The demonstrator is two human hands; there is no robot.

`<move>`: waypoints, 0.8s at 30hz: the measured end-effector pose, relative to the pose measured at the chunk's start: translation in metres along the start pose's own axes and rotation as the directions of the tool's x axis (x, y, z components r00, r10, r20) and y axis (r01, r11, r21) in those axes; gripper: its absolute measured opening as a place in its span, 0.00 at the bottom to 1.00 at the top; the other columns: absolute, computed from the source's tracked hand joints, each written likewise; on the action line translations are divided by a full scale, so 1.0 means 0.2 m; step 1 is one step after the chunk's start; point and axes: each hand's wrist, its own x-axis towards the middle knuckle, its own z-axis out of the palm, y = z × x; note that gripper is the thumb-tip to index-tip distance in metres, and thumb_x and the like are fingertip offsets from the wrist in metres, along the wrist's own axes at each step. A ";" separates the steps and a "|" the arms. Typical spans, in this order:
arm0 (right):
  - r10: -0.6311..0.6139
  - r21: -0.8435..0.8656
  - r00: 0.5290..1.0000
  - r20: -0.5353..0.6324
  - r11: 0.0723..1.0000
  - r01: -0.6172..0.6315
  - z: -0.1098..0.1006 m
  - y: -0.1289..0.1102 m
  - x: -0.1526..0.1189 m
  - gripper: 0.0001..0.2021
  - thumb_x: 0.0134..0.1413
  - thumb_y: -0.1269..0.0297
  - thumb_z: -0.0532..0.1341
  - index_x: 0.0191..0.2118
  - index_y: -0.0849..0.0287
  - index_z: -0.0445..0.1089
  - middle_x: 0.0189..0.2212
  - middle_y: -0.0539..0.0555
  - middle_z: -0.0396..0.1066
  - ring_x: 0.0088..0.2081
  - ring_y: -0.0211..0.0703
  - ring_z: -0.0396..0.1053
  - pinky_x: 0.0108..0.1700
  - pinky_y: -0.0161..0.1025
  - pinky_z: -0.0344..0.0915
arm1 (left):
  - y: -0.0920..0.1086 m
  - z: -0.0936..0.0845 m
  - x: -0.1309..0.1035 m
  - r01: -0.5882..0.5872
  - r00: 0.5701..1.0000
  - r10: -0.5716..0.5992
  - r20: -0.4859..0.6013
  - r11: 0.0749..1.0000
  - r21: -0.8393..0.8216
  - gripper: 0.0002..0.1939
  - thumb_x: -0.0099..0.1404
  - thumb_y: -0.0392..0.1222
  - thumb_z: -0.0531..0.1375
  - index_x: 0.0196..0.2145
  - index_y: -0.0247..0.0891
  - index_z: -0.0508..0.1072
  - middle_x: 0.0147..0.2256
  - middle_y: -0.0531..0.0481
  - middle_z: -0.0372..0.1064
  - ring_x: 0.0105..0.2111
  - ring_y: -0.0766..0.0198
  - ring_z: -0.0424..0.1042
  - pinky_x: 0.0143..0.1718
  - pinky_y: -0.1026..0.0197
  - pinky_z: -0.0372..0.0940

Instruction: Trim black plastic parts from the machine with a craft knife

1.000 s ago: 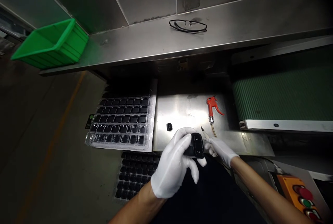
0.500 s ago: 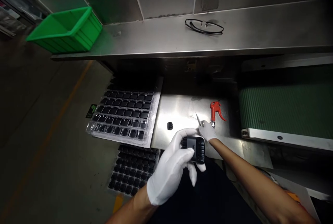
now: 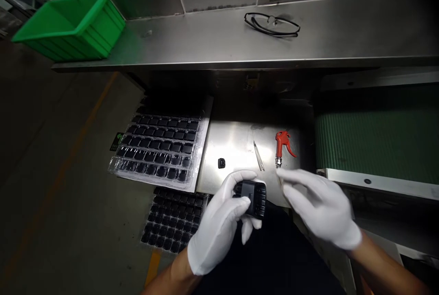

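Observation:
My left hand (image 3: 222,222), in a white glove, grips a black plastic part with a ribbed edge (image 3: 254,197) between thumb and fingers. My right hand (image 3: 318,206), gloved too and slightly blurred, is to the right of that part with thumb and fingers apart, holding nothing. Its fingertips are by the lower end of a red air blow gun (image 3: 281,144) lying on the metal table; whether they touch its fitting I cannot tell. A pair of metal tweezers (image 3: 259,156) lies left of the gun. Farther left sits a small black piece (image 3: 221,163).
Clear trays of black parts (image 3: 157,144) are at the left of the metal table (image 3: 233,135), with another such tray (image 3: 171,222) lower down. A green conveyor belt (image 3: 377,137) runs at the right. The shelf above holds a green bin (image 3: 85,29) and eyeglasses (image 3: 272,25).
My right hand has let go of the tweezers, leaving them on the table, and has moved right and toward me with its fingers spread. My left hand still holds the black part.

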 end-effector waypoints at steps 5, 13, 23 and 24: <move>-0.203 0.061 0.888 0.413 0.979 0.195 -0.11 -0.22 0.07 0.09 0.70 0.72 0.54 0.49 0.57 0.68 0.28 0.46 0.66 0.28 0.38 0.63 0.31 0.40 0.54 | 0.00 0.01 0.03 0.034 0.999 -0.034 0.017 0.999 0.010 0.23 0.69 0.47 0.56 0.58 0.37 0.63 0.26 0.54 0.66 0.19 0.71 0.59 0.22 0.66 0.52; -0.231 -0.052 0.846 0.481 0.956 0.290 0.02 -0.16 0.05 0.13 0.75 0.73 0.46 0.40 0.57 0.65 0.26 0.46 0.61 0.25 0.38 0.57 0.27 0.39 0.45 | 0.00 -0.03 0.05 0.085 0.996 -0.082 0.031 0.992 -0.096 0.20 0.68 0.42 0.56 0.56 0.38 0.67 0.44 0.44 0.69 0.20 0.76 0.57 0.20 0.67 0.43; -0.223 0.177 0.970 0.093 0.963 0.204 0.10 -0.18 -0.03 0.09 0.80 0.62 0.50 0.45 0.56 0.64 0.32 0.46 0.71 0.30 0.37 0.68 0.34 0.38 0.60 | 0.04 0.02 0.04 -0.037 0.998 0.040 0.040 0.997 -0.071 0.22 0.75 0.51 0.50 0.57 0.35 0.70 0.42 0.42 0.73 0.24 0.69 0.68 0.25 0.63 0.62; -0.154 0.239 0.987 0.045 0.961 0.139 0.11 -0.19 -0.03 0.09 0.80 0.61 0.50 0.46 0.55 0.63 0.31 0.45 0.71 0.29 0.37 0.69 0.34 0.37 0.62 | 0.04 0.03 0.04 -0.061 0.998 0.062 0.033 0.997 -0.046 0.23 0.76 0.53 0.49 0.58 0.36 0.70 0.42 0.41 0.73 0.27 0.66 0.70 0.29 0.61 0.65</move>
